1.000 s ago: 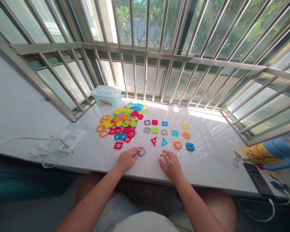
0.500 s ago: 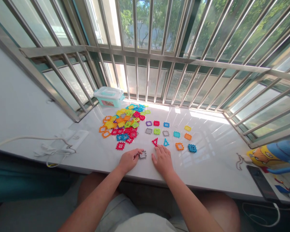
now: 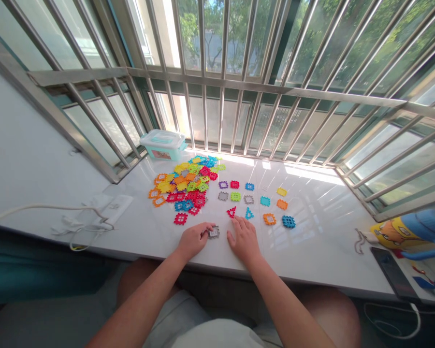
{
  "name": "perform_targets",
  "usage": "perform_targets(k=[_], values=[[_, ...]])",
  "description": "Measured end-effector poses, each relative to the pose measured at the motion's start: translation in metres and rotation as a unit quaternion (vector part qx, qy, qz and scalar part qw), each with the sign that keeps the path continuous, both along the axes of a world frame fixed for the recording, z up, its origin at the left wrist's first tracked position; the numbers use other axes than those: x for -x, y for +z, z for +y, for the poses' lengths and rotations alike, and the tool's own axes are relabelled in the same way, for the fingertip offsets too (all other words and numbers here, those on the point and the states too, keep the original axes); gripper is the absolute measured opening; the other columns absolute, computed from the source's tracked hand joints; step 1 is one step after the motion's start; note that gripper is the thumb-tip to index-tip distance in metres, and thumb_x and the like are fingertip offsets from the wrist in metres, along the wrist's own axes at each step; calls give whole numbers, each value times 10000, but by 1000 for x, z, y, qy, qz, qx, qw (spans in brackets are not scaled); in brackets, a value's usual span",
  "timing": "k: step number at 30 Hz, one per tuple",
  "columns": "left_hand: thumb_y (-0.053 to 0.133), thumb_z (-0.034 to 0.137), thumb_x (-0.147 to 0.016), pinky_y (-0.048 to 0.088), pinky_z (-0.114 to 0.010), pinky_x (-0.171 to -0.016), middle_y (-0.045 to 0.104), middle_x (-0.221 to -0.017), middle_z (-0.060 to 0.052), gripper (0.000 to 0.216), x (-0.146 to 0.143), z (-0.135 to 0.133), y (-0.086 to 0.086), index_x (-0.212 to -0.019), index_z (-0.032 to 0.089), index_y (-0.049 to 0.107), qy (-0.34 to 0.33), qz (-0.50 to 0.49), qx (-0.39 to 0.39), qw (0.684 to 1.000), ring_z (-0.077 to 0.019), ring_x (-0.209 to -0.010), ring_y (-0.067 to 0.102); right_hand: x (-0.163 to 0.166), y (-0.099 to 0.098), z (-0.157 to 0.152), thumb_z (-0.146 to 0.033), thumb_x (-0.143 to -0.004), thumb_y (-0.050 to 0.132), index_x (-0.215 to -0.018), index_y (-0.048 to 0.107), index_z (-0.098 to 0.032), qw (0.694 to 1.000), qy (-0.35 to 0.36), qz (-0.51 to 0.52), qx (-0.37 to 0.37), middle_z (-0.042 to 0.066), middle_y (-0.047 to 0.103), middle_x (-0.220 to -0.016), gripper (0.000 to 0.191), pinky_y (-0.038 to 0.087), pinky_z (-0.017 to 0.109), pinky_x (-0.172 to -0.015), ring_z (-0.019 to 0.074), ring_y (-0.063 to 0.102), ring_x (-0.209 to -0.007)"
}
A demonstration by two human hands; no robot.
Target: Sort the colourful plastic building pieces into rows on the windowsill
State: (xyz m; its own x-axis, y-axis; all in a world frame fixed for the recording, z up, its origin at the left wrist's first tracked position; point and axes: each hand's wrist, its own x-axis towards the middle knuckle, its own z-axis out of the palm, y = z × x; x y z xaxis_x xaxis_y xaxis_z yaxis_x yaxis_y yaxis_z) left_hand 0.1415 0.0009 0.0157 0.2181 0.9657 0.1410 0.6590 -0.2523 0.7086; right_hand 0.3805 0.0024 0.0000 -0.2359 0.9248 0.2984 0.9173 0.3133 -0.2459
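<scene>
My left hand (image 3: 193, 239) rests on the white sill (image 3: 311, 251) and pinches a grey square tile (image 3: 214, 232) at its left edge. My right hand (image 3: 243, 238) lies flat just right of that tile, fingers spread, fingertips close to a red triangle tile (image 3: 232, 212) and a blue triangle tile (image 3: 249, 213). Single tiles lie spread in rows beyond them, among them a green square (image 3: 234, 196), an orange tile (image 3: 269, 219) and a blue tile (image 3: 287, 222). A heap of coloured tiles (image 3: 184, 186) lies to the far left.
A pale teal lidded box (image 3: 163, 144) stands at the back left by the metal window bars (image 3: 217, 87). A white power strip with cables (image 3: 108, 209) lies at left. A phone (image 3: 394, 273) and a blue and yellow toy (image 3: 409, 233) sit at right.
My right hand moved left and forward, towards the grey tile and the red triangle. My left hand kept its hold on the grey tile. The view shifted slightly.
</scene>
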Motion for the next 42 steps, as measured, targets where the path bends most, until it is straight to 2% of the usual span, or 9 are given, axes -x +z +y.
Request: perform_targets(k=[8, 11, 15, 19, 23, 27, 32, 38, 42], values=[[525, 122, -876, 489, -269, -725, 756, -1245, 44, 247, 0, 0, -2, -985, 276, 684, 2, -3, -6, 1000, -126, -627, 587, 0, 0, 3, -473, -1021, 477, -1586, 411, -235, 998, 45, -42, 0, 91, 410, -1629, 616, 121, 509, -1249, 292, 287, -1527], [530, 118, -871, 484, -267, -716, 761, -1232, 36, 240, 0, 0, -2, -976, 270, 684, 6, -3, -2, 1000, -124, -612, 574, 0, -1, 2, -469, -1023, 462, -1565, 422, -157, 998, -47, -24, -32, 151, 375, -1638, 627, 62, 570, -1249, 324, 251, -1537], [531, 121, -868, 478, -264, -699, 763, -1226, 38, 238, 0, 0, -3, -978, 270, 680, 7, -7, 0, 1000, -123, -607, 563, 1, -8, 3, -445, -1030, 434, -1514, 459, -80, 989, -146, -2, -23, 220, 430, -1582, 606, 100, 591, -1235, 346, 327, -1489], [532, 130, -868, 483, -269, -699, 764, -1221, 31, 230, 0, 0, -3, -970, 268, 686, 12, -6, -2, 1000, -123, -602, 560, 0, -11, 6, -464, -1026, 452, -1529, 461, -119, 996, -85, -13, 8, 178, 411, -1610, 610, 153, 548, -1239, 319, 351, -1481], [526, 139, -872, 492, -273, -714, 763, -1227, 26, 224, -1, 0, -2, -964, 266, 686, 12, -9, -3, 1000, -124, -607, 565, 0, -6, 8, -482, -1033, 445, -1595, 383, -154, 999, -19, -32, -11, 138, 328, -1665, 654, 115, 557, -1254, 306, 226, -1554], [523, 142, -877, 495, -272, -727, 760, -1234, 32, 224, -1, 0, -2, -967, 268, 685, 7, 0, -5, 1000, -124, -628, 587, 6, 2, 14, -500, -1048, 434, -1588, 418, -211, 996, 78, -45, -17, 86, 417, -1626, 613, 47, 537, -1276, 285, 221, -1562], [513, 123, -873, 502, -269, -796, 761, -1224, 43, 252, 1, 1, -4, -976, 278, 684, 2, -5, -17, 1000, -142, -777, 673, 15, 6, 21, -502, -1045, 447, -1581, 428, -244, 992, 118, -42, -14, 65, 422, -1624, 595, 48, 523, -1278, 275, 276, -1537], [521, 121, -861, 508, -269, -775, 763, -1218, 43, 247, 1, 1, -4, -960, 274, 687, 11, -10, -12, 1000, -133, -727, 660, 16, -4, 20, -403, -1026, 454, -1516, 473, -119, 997, -70, 1, -26, 185, 463, -1565, 567, 139, 542, -1240, 316, 365, -1460], [507, 133, -869, 506, -265, -733, 764, -1221, 30, 245, 0, 1, -3, -960, 267, 692, 14, -13, -2, 1000, -129, -675, 628, 15, -8, 22, -421, -1019, 466, -1444, 541, -122, 998, -68, 0, 0, 190, 496, -1530, 525, 216, 501, -1214, 311, 417, -1405]])
